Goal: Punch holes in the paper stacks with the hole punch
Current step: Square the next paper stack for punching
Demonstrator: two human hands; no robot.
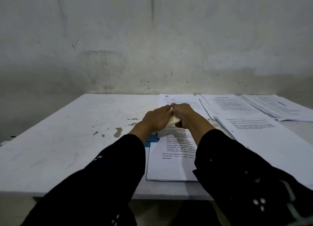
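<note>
Paper lies in several stacks on the white counter (67,141), which runs back to a stained wall (152,39). Largest of them, the right stack (264,141) slants from the far right toward the near right corner; two more, the far stacks (237,105), sit along the far edge. The near stack (169,166) lies just right of the counter's middle, its long axis running from the near edge toward the far edge, and its left margin is fed into the punch (153,138) — a blue base shows there, with a cream lever (173,120) above it.

Both hands sit on that lever, side by side. The left hand (156,119) lies flat with fingers straight, pressing down. The right hand (183,115) covers the lever's right side, but whether its fingers curl round it I cannot tell. Black sleeves (108,175) reach in from the near edge.

The punch lies directly under the grip — so the coming move looks like a straight push down, with the left hand nearer the stack's margin.
</note>
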